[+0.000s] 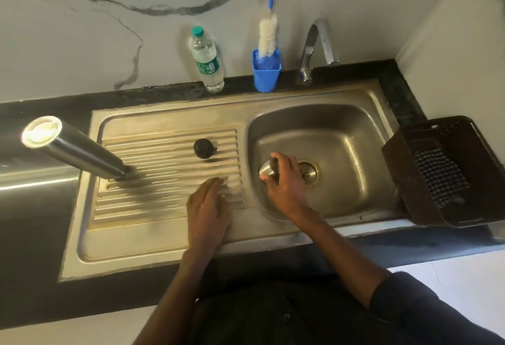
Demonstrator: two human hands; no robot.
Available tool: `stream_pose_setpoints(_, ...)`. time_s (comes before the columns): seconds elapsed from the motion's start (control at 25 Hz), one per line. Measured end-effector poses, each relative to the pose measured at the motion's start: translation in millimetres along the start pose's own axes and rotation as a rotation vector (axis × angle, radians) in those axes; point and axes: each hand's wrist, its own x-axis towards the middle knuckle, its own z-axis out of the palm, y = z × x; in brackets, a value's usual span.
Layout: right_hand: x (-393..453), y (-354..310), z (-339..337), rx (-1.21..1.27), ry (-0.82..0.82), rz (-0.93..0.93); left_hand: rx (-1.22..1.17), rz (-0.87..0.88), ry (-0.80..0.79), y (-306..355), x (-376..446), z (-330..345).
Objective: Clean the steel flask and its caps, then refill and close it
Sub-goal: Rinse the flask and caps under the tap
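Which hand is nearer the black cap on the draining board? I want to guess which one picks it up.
Left. The left hand rests flat on the ridges just below the black cap; the right hand is off in the basin, gripping the steel cap.

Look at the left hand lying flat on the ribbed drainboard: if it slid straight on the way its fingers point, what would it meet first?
Probably the small black cap, which sits further up the drainboard beyond the left hand. The fingers point slightly right of it, though, so the hand might just pass it and reach the sink's back rim.
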Motion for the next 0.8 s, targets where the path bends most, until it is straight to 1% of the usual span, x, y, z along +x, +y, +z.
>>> stream_pose_setpoints(0.04,0,-15,4,0.020,0.037,-0.048,0.062,0.023,0.017,-21,1,-15)
stream_pose_setpoints(0.08,0,-33,10,0.036,0.062,-0.102,0.111,0.010,0.037,-41,1,-31)
stream_pose_setpoints(0.2,5,-88,42,0.032,0.041,-0.271,0.153,-0.040,0.056,-85,2,-66)
stream_pose_setpoints(0.28,14,-127,75,-0.028,-0.035,-0.341,0.170,-0.033,0.044,-109,1,-80)
stream_pose_setpoints(0.4,35,-169,128,-0.071,-0.188,-0.331,0.084,-0.095,0.053,-131,-7,-83)
stream_pose_setpoints(0.52,54,-188,169,-0.153,-0.246,-0.327,-0.015,-0.188,0.036,-134,-10,-80)
stream_pose_setpoints(0.68,68,-197,206,-0.259,-0.238,-0.376,-0.041,-0.195,0.030,-141,-8,-84)
stream_pose_setpoints(0.8,71,-192,213,-0.322,-0.273,-0.418,-0.037,-0.193,0.029,-144,-9,-84)
